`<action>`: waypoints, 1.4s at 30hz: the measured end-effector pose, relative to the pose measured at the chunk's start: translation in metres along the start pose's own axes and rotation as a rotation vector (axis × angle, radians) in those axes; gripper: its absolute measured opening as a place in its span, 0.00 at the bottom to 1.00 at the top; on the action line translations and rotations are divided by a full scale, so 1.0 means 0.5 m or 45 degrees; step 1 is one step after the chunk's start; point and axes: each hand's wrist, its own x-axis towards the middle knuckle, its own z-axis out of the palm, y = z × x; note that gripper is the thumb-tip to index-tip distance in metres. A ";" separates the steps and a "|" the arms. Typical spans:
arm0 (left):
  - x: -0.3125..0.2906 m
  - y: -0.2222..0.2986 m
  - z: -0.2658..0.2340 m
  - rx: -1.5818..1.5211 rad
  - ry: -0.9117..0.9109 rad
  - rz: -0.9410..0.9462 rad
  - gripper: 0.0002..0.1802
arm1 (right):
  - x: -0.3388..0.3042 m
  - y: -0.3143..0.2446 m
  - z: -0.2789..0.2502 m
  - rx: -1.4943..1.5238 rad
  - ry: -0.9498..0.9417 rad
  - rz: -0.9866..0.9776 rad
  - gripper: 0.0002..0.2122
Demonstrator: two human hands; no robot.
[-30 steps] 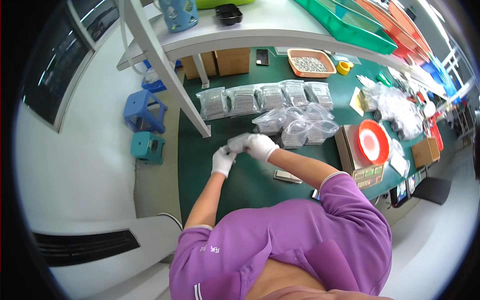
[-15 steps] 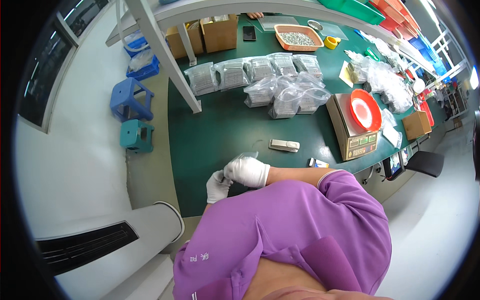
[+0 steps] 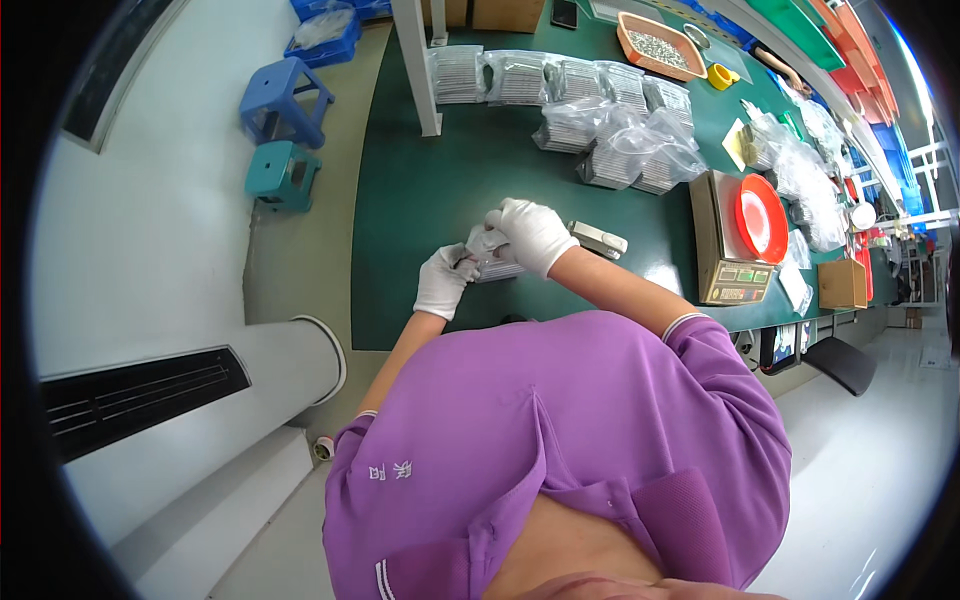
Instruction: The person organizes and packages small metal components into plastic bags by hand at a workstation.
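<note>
Both my hands wear white gloves over the near part of the green table. Between them is a clear plastic bag (image 3: 486,243) with a stack of thin grey pieces (image 3: 497,270) in its lower part. My left hand (image 3: 442,281) is closed on the bag's left edge, thumb and fingers pinched together. My right hand (image 3: 535,236) reaches over from the right, its fingers closed on the top of the bag. Just beyond the right wrist lies a cream stapler (image 3: 598,240), apart from the hand.
Several filled clear bags (image 3: 520,78) stand in a row farther back, with more bags (image 3: 640,150) piled before them. To the right is a weighing scale (image 3: 735,282) bearing a red dish (image 3: 762,220). A white shelf post (image 3: 416,70) rises at the left.
My hands have moved away from my body and drawn slightly apart, and the bag with its stack shows between them. The whole view has shifted, so the table's things sit higher and farther right.
</note>
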 end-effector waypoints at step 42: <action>-0.021 0.016 0.050 -0.042 -0.097 0.168 0.24 | -0.024 0.032 0.102 0.422 0.358 -0.768 0.10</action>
